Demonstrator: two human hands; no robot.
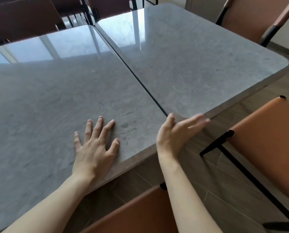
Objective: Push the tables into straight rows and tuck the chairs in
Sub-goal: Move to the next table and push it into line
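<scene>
Two grey stone-topped tables stand side by side with a thin dark gap between them. My left hand (96, 145) lies flat with spread fingers on the left table (47, 101), near its front right corner. My right hand (179, 132) is open, its straight fingers against the near edge of the right table (199, 64) at its front left corner, thumb by the gap. The right table's near edge sits further back than the left table's. An orange chair (271, 140) with black legs stands at the right, pulled out from the table.
Another orange chair back (137, 214) is directly below me between my arms. A tan chair (251, 15) stands at the far right, and dark brown chairs (22, 19) line the far side. Wood-look floor (207, 174) shows between the chairs.
</scene>
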